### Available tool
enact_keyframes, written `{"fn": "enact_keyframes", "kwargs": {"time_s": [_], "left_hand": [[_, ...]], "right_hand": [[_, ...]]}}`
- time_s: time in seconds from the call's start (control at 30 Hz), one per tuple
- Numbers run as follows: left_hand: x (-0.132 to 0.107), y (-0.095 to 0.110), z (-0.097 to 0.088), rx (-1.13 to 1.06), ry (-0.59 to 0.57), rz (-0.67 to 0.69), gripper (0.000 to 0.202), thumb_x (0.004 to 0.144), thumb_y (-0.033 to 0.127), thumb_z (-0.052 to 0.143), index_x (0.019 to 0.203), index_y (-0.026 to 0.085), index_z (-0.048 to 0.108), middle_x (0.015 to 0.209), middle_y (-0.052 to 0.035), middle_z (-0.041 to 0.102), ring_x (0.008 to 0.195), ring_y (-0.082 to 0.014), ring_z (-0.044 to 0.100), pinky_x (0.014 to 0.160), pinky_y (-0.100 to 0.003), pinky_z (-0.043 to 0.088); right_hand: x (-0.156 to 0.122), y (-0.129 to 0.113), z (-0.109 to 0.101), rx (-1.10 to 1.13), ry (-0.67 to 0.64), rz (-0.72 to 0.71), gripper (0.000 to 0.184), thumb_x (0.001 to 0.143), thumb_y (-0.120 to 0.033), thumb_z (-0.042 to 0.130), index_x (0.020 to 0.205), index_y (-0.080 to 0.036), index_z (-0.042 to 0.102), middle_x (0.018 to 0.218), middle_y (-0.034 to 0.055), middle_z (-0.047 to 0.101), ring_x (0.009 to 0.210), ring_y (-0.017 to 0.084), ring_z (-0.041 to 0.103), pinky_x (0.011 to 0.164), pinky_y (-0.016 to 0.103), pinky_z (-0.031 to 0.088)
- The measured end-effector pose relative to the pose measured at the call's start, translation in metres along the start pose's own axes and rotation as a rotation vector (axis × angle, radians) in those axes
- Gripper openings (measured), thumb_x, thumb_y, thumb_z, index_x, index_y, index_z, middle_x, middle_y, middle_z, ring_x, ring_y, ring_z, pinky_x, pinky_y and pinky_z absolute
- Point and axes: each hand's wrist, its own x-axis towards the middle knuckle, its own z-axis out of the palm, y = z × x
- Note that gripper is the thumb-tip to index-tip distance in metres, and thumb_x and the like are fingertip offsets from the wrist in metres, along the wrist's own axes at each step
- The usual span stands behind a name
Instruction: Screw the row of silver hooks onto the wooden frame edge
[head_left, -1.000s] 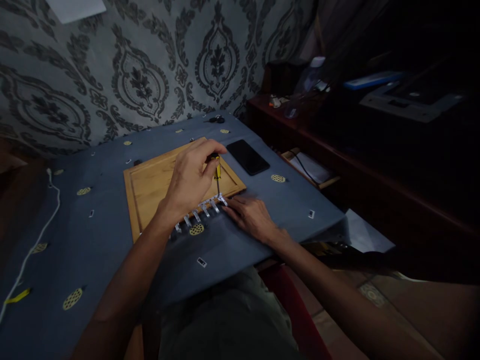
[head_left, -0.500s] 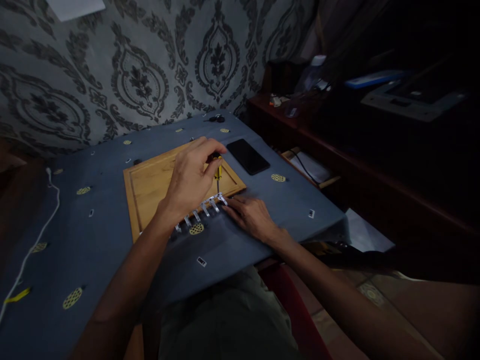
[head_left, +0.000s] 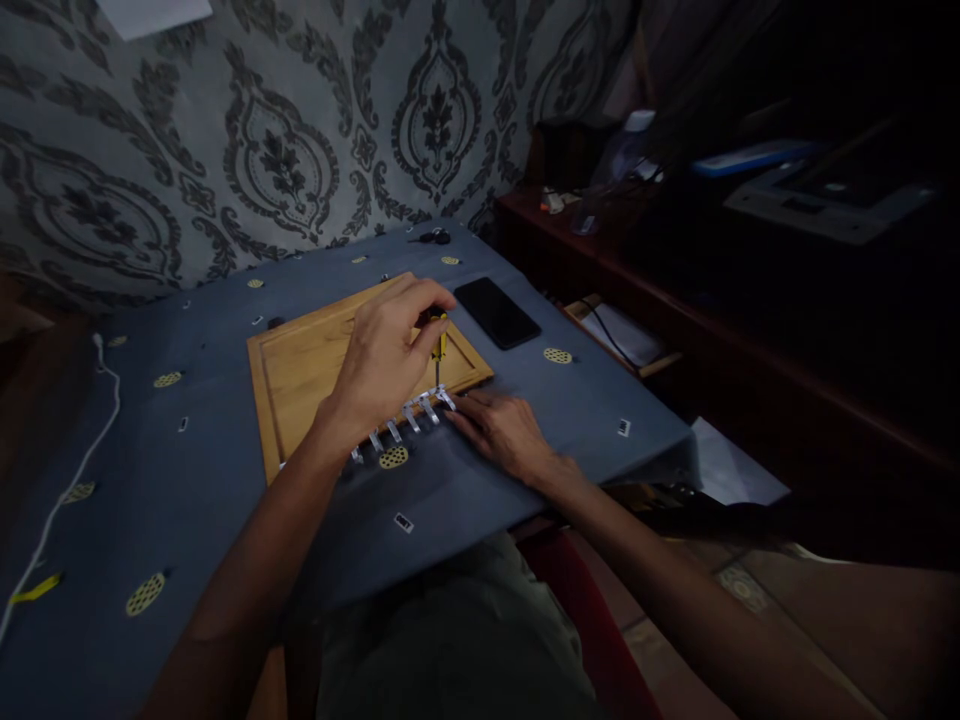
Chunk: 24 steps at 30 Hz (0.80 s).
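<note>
My left hand (head_left: 394, 335) is closed round the top of a screwdriver (head_left: 439, 347) with a yellow and black handle. Its shaft points down, the tip at the right end of a silver hook rail (head_left: 411, 416). That rail runs along the near edge of a wooden board (head_left: 304, 365), its several hooks jutting out over the tablecloth. Low at the rail's right end, my right hand (head_left: 504, 432) has its fingers closed against the last hook, steadying it. The left forearm hides the rail's left part, and the screw under the tip is too small to make out.
A black phone (head_left: 497, 312) lies right of the board, with keys (head_left: 431, 237) near the wall. On the left a white cable (head_left: 82, 455) crosses the patterned tablecloth (head_left: 202, 520). A dark red desk stands to the right, bearing a plastic bottle (head_left: 626, 150).
Almost nothing differs. Both hands keep their places, with the screwdriver still upright on the hook rail; the whole view has shifted very slightly.
</note>
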Motion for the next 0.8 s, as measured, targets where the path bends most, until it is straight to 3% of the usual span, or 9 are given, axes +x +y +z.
{"fn": "enact_keyframes", "kwargs": {"time_s": [0.37,0.8], "left_hand": [[0.0026,0.0016,-0.0056,-0.049,-0.101,0.010,0.015,0.087,0.006,0.062,0.090,0.018,0.069,0.090,-0.0007,0.068,0.084,-0.0142,0.067,0.080,-0.028,0.056],[0.0016,-0.0045,-0.0042,0.041,-0.043,0.007,0.017,0.085,0.005,0.065,0.090,0.019,0.072,0.087,-0.0001,0.070,0.076,-0.0131,0.064,0.074,-0.029,0.052]], "right_hand": [[-0.0002,0.0001,0.0011,-0.019,-0.020,0.007,0.039,0.109,-0.039,0.041,0.125,-0.020,0.071,0.093,0.0089,0.075,0.083,0.020,0.069,0.065,0.029,0.038],[-0.0004,0.0017,0.0017,-0.028,0.001,-0.014,0.039,0.109,-0.039,0.040,0.118,-0.019,0.072,0.087,0.0071,0.074,0.078,0.018,0.066,0.064,0.028,0.035]]}}
